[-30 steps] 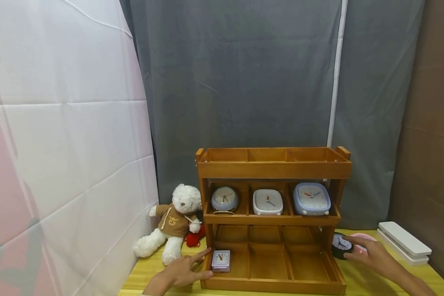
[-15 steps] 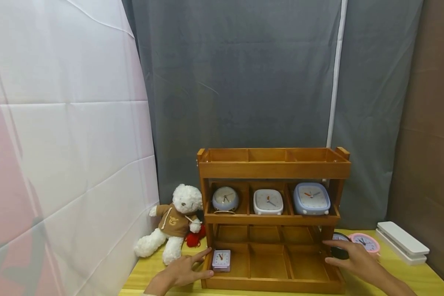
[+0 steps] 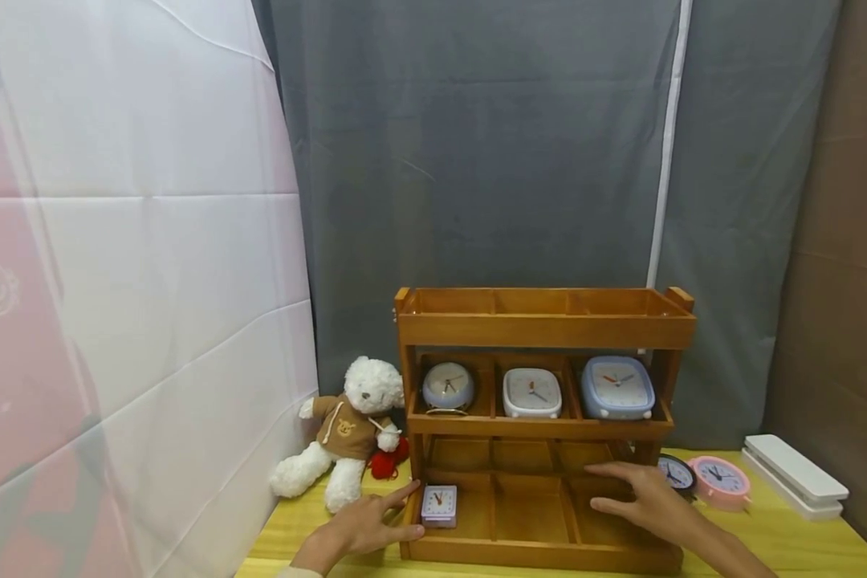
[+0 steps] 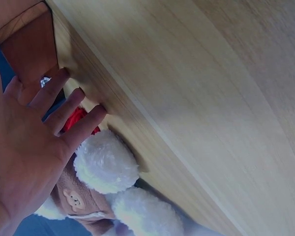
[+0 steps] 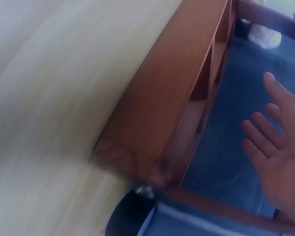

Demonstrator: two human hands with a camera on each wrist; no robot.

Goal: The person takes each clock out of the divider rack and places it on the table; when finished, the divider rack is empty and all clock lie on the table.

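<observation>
My left hand [image 3: 361, 522] rests at the left front edge of the wooden shelf rack [image 3: 549, 555], fingers extended against its side. Beside it, a small lavender square clock [image 3: 439, 506] stands in the bottom left compartment. My right hand [image 3: 646, 498] hovers before the bottom right compartment with nothing in it; the right wrist view shows its palm bare and fingers loosely bent. On the table right of the rack are a black round clock [image 3: 675, 474] and a pink round clock [image 3: 722, 482]. The middle tier holds a round blue clock [image 3: 448, 387], a white clock [image 3: 531, 393] and a larger blue clock [image 3: 617, 388].
A white plush bear [image 3: 357, 425] in a brown hoodie sits left of the rack, with a red fuzzy item [image 3: 386, 463] beside it. A white flat device [image 3: 795, 474] lies at the right edge. Grey curtain [image 3: 477, 160] hangs behind.
My right hand has let go of the black clock's side and moved left in front of the rack. The left hand stays at the rack's edge. The view has shifted slightly.
</observation>
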